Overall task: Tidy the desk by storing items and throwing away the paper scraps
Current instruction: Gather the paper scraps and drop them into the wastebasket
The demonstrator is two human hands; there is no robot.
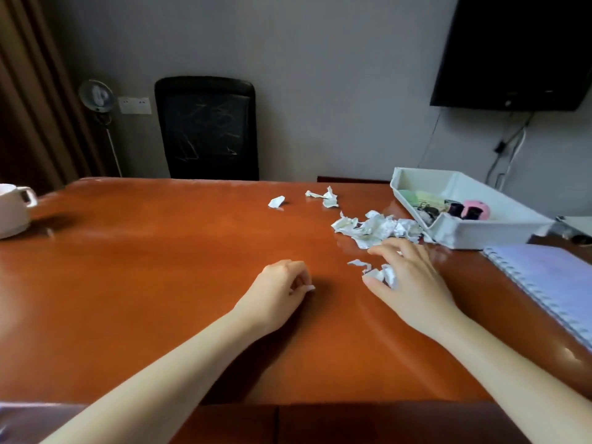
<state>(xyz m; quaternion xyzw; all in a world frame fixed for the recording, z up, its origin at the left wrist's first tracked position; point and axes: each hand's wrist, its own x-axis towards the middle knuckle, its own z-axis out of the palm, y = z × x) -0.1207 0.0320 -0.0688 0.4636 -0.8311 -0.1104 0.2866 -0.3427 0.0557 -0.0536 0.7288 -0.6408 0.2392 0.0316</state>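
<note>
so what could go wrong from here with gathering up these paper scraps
1. The scrap pile lies against the white tray. A careless sweep by the right hand could push bits in among the stored items.
2. Loose scraps near the far edge of the desk sit apart from the pile and could be missed.
3. The left hand seems to pinch only a small scrap, which could easily slip out.
</note>
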